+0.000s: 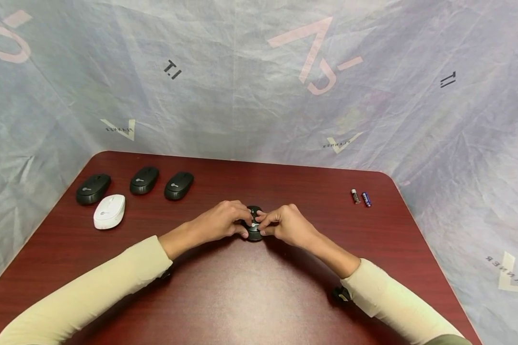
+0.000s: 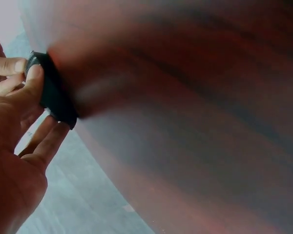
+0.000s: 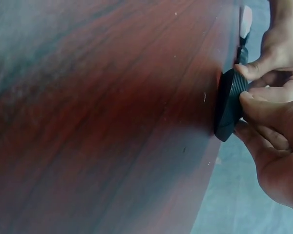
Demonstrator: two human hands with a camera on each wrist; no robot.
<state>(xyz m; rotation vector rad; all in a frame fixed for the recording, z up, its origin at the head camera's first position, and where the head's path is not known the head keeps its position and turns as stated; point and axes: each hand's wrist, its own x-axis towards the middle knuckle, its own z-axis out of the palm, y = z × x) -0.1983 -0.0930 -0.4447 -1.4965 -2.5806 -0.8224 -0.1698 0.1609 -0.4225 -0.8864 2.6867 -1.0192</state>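
1. Gripping the black mouse (image 1: 254,235) from its left side: left hand (image 1: 222,221), thumb and fingers bent against the shell.
2. Right hand (image 1: 291,226): thumb and fingertips pinching the mouse's right side.
3. Location: mouse between both hands, near the middle of the table (image 1: 241,297).
4. Step in hand, as judged: working at the mouse's shell two-handed. Next move likely calls for a steady left hold and even fingertip pressure.
5. Outlying: three other black mice (image 1: 144,180) and one white mouse (image 1: 110,212), well left; two batteries (image 1: 355,196), side by side, well right.
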